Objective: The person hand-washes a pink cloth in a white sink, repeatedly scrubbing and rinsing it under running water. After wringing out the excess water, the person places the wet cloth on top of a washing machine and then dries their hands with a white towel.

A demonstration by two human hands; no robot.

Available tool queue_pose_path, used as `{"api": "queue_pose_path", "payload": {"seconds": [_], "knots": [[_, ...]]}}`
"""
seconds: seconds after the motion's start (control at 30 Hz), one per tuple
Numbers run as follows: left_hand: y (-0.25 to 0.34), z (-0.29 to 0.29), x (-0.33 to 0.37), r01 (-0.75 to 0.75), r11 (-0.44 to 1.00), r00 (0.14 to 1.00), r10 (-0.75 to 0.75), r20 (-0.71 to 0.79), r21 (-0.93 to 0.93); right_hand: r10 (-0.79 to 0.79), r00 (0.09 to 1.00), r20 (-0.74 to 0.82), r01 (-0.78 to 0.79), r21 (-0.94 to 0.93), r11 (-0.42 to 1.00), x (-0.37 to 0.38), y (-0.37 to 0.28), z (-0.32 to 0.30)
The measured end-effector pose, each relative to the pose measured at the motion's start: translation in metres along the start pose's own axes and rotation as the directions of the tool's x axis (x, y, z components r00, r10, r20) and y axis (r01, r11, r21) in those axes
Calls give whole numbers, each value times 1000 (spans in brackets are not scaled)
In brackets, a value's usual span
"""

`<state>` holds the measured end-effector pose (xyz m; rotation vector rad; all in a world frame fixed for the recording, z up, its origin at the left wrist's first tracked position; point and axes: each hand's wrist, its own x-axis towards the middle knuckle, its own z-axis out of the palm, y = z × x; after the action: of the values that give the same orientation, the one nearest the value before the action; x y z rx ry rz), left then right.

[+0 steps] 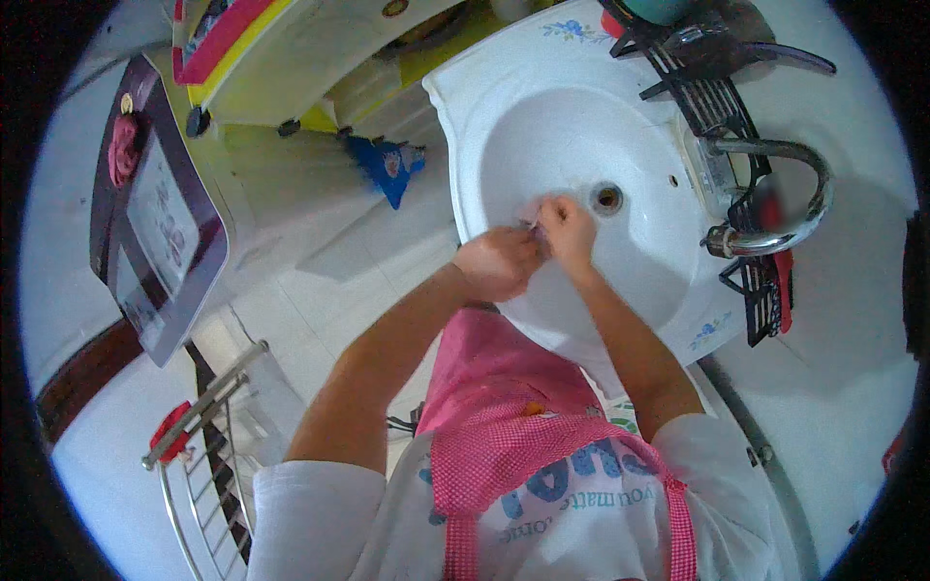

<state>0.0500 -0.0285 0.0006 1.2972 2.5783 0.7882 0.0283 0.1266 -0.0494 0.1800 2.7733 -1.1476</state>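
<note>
- Left hand [496, 263] and right hand [570, 229] are sitting close together over the near left part of a white washbasin [572, 126] in the head view, both with their fingers curled inward
- A small pinkish-purple thing [540, 230] is showing between them, left of the drain [607, 198]; blur is hiding its shape and kind
- The right hand is seemingly pinching this thing, and the left is bending its fingers against the same spot; how firmly each is gripping, I cannot tell
- A chrome faucet [823, 184] is arching at the right of the basin, beside a black rack [719, 108] that is running from far to near along that side
- A dark long-handled utensil [712, 56] is resting on the far end of the rack, near a teal container [661, 9]; a long red thing [785, 290] is lying by its near end
- Blue flowers [575, 32] are decorating the basin's far rim
- The person is wearing a pink apron [513, 368] over a white shirt [325, 518]
- To the far left, a pale cabinet [281, 73] is standing on the tiled floor [344, 281], with a blue piece [386, 167] hanging beside it
- At the near left, a metal rack [215, 407] is carrying something red [171, 433]
</note>
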Motion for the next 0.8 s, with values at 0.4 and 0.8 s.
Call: {"api": "queue_pose_path", "payload": {"seconds": [0.4, 0.8], "knots": [[1, 1, 1, -21, 990, 987, 42, -153, 138, -59, 993, -100, 56, -34, 998, 46, 14, 3], [4, -7, 1, 31, 992, 990, -15, -137, 119, -192, 972, -135, 155, -248, 956, 86, 42, 17]]}}
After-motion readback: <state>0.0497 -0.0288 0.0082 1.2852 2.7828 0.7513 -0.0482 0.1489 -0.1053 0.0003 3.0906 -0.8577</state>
